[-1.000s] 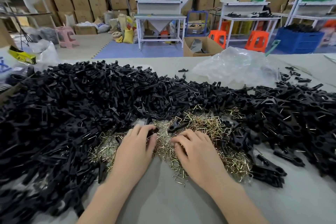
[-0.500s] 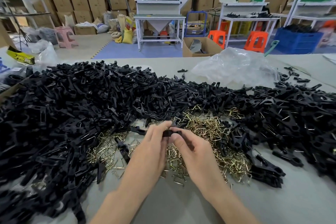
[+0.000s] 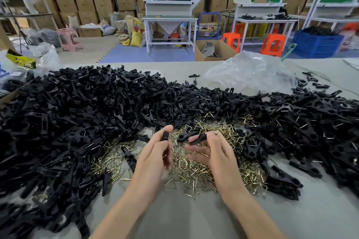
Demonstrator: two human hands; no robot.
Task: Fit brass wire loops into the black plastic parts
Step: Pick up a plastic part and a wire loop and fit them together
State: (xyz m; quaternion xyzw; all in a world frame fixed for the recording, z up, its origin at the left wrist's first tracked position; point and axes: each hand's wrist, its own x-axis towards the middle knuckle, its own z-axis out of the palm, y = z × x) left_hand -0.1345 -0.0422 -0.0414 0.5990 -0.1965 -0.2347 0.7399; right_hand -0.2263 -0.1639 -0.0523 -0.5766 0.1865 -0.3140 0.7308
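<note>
- Honestly this looks like early-to-middle days. The big heap of black parts (image 3: 77, 118) on the left side of the desk (image 3: 194, 219) reads to me as still untouched stock.
- The heap on the right (image 3: 310, 122) shows bits of wire poking out here and there, so my guess is that's the finished side. It's a decent amount, but the left one looks bigger.
- The left hand (image 3: 153, 157) has its thumb and fingers curled, pinching a black part (image 3: 165, 135) held up above the wire.
- The right hand (image 3: 217, 155) pinches a second black part (image 3: 199, 138) at the fingertips, with the lower fingers loose and half open.
- I can't tell if either part has a loop in it yet, it's too small to see.
- The brass loops (image 3: 196, 172) sit in a tangled pile right under both hands, between the two heaps.
- That tangle is the main nuisance I reckon, plus stray black parts lying mixed into it.
- A crumpled clear plastic bag (image 3: 250, 72) sits at the far edge of the desk. Orange stools (image 3: 273, 43) and a blue crate (image 3: 316, 44) are on the floor behind it.
</note>
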